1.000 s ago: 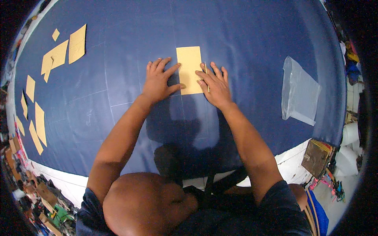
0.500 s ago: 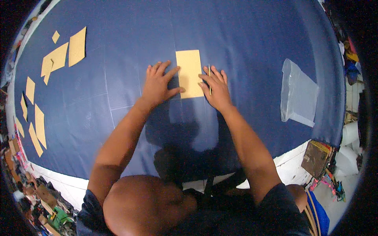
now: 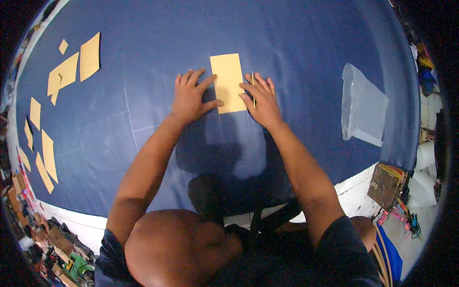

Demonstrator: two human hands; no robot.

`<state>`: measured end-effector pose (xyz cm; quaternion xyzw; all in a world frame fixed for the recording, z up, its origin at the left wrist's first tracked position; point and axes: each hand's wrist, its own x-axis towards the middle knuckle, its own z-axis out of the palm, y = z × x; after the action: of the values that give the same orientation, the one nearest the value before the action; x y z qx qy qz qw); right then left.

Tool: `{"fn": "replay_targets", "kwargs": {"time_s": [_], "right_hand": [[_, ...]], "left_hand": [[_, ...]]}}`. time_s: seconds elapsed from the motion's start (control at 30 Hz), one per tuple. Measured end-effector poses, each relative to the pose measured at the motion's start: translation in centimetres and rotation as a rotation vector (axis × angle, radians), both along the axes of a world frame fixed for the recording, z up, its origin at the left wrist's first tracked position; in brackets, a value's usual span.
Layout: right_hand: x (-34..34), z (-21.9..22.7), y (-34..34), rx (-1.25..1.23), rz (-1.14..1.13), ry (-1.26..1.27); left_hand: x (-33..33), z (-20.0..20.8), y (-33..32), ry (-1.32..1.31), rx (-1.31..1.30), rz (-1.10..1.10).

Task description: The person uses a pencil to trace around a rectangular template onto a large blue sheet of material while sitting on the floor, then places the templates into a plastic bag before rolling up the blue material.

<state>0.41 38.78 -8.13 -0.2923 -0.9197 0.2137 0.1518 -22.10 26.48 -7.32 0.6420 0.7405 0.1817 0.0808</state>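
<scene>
A rectangular tan card pattern piece lies flat on the dark blue sheet of material in front of me. My left hand rests flat at its left edge, fingers spread, with thumb and index fingertips on the card. At the opposite edge, my right hand touches the card with its thumb and index finger. A thin yellowish pen-like stick is tucked between the fingers of this hand, pointing away from me. Faint pale lines mark the sheet left of the card.
Several more tan card pieces of different sizes lie along the far left and left side. A clear plastic sleeve lies on the right. Beyond the near right edge sits a brown box-like object; mixed clutter fills the lower left.
The whole view has shifted and tilted slightly. Both hands keep nearly the same place on the card, and the right hand still has the stick between its fingers.
</scene>
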Motion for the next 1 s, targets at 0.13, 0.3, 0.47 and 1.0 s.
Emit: {"fn": "replay_targets", "kwargs": {"time_s": [0.13,0.3,0.47,1.0], "right_hand": [[-0.1,0.0,0.0,-0.011,0.001,0.015],[0.2,-0.1,0.0,-0.002,-0.007,0.029],[0.2,-0.9,0.4,0.038,0.004,0.058],[-5.6,2.2,5.0,-0.359,-0.363,0.379]], "left_hand": [[0.0,0.5,0.2,0.029,-0.034,-0.007],[0.1,0.8,0.4,0.035,-0.046,-0.017],[-0.3,0.0,1.0,0.08,-0.023,-0.083],[1.0,3.5,4.3,0.206,-0.35,-0.173]]}}
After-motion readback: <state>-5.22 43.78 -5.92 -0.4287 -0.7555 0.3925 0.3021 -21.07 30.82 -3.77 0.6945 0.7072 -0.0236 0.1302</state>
